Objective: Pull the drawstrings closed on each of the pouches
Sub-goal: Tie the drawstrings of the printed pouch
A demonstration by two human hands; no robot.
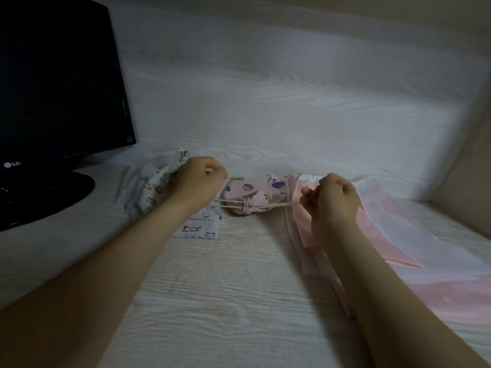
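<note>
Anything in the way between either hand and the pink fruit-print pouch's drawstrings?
Nothing visible. The left hand and right hand each grip a cord end, and the drawstrings run taut to the pink pouch. The right cord crosses the edge of the plastic bag beside it; contact unclear.

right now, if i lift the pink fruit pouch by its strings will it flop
Probably floppy: the pink fruit pouch is soft cloth, its mouth bunched where the drawstrings cinch it. It looks light and unlikely to roll, though its contents are hidden.
</note>
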